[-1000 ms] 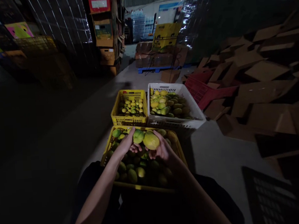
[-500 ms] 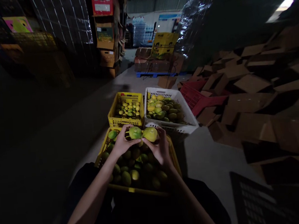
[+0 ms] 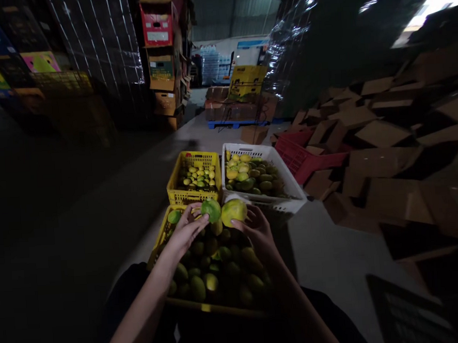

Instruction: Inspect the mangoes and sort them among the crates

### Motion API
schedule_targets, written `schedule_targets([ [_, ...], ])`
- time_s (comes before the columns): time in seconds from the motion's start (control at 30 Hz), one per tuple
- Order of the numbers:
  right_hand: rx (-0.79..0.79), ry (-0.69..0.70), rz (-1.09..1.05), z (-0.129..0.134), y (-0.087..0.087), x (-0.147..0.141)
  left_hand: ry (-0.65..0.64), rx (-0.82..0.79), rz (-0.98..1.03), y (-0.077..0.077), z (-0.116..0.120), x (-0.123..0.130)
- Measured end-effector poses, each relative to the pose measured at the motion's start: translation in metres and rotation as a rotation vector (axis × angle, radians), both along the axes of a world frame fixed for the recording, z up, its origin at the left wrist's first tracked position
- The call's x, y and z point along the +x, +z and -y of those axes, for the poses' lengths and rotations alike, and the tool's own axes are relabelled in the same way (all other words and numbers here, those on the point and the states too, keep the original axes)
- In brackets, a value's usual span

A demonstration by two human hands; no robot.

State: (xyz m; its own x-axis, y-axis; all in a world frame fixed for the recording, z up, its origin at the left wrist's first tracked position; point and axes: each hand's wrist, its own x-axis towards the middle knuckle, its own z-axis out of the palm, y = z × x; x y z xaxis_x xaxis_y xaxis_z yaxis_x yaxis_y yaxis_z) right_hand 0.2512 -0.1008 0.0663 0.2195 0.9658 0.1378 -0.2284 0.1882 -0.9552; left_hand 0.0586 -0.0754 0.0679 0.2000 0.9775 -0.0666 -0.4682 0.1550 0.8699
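Observation:
My left hand (image 3: 189, 224) is closed on a green papaya (image 3: 210, 210), thumb in front. In my right hand (image 3: 257, 224) is a larger, yellow-green papaya (image 3: 233, 212), gripped between thumb and fingers. The two fruits are held close side by side above a yellow crate (image 3: 206, 308) in front of me. Many green papayas (image 3: 198, 288) lie in that crate, its right part in shadow. Beyond it stand a smaller-looking yellow crate (image 3: 195, 198) with yellow-green fruit and a white crate (image 3: 291, 180) with yellow and green fruit.
Open cardboard boxes (image 3: 384, 164) are heaped at the right, with a red crate (image 3: 300, 154) at their edge. Stacked cartons (image 3: 160, 67) rise at the back. A blue pallet (image 3: 236, 123) carries boxes. Concrete floor (image 3: 136, 182) lies at the left.
The two papayas have turned in my hands and moved slightly apart. My right hand has shifted right. The view has tilted, so the crates sit lower in the picture.

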Motion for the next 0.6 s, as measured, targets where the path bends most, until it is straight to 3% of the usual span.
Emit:
schedule_targets([
  [0.2,-0.121,0.116,-0.073,0.005,-0.001,0.009,0.026,-0.230,0.115,-0.007,-0.004,0.012],
  [0.47,-0.202,0.194,-0.177,0.009,-0.031,0.016,-0.140,-0.043,0.017,-0.019,0.007,0.031],
  [0.6,-0.154,0.160,-0.026,0.018,-0.038,0.011,-0.198,-0.033,-0.062,-0.022,0.012,0.034],
])
